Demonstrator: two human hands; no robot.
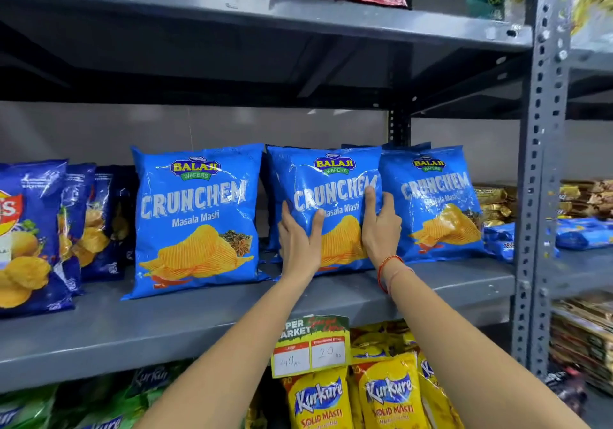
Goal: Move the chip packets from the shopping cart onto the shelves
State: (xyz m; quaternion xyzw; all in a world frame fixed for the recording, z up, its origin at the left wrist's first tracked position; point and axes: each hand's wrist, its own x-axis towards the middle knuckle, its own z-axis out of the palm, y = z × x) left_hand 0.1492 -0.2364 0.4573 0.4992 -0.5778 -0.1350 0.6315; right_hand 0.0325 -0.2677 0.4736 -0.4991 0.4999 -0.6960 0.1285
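Bright even light, packet glare, edges warped.

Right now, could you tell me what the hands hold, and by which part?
The left hand and right hand grip the middle Crunchem packet by its lower side edges.

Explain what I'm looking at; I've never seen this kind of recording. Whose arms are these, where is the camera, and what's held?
No machine here: a person works with bare hands, and the one picture comes from a camera worn on their head, looking forward and down. The left hand and right hand hold the middle blue chip packet by its sides, upright on the grey shelf between matching packets. Yellow packets fill the shelf below. The shopping cart is out of view.
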